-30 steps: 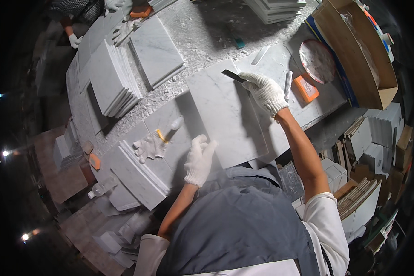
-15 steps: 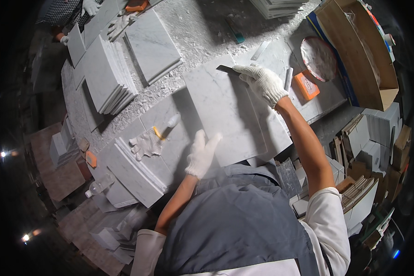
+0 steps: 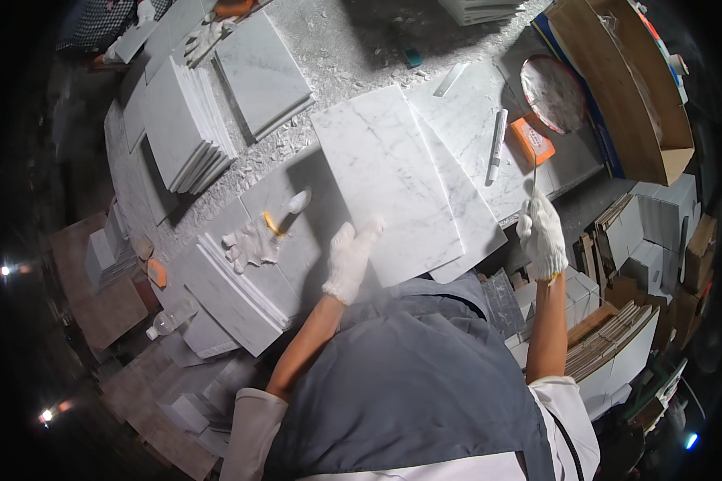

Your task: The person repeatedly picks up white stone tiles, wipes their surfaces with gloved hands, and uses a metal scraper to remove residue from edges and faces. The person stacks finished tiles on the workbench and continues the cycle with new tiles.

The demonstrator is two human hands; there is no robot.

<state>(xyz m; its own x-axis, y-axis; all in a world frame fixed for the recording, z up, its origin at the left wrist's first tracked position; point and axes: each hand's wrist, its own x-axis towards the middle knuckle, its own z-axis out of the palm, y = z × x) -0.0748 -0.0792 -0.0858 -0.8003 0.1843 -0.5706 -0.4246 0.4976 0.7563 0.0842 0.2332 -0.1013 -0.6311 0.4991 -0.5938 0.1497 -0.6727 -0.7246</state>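
One marble tile [image 3: 389, 180] touched by left hand [image 3: 351, 258], grip: cannot tell; right hand [image 3: 543, 236], grip clamped on thin blade [image 3: 534, 178]

white marble tile [image 3: 393, 180] with grey veining, left hand [image 3: 350, 260] and right hand [image 3: 542, 239] both gloved in white, slate-grey apron [image 3: 401, 381], white sleeve [image 3: 565, 405], orange block [image 3: 533, 141], brown cardboard box [image 3: 614, 92], yellow-banded white glove [image 3: 253, 244], black-and-white checked clothing [image 3: 96, 24]

Lower slab [image 3: 470, 220] is part-hidden; top edge crops far stack [image 3: 483, 11].
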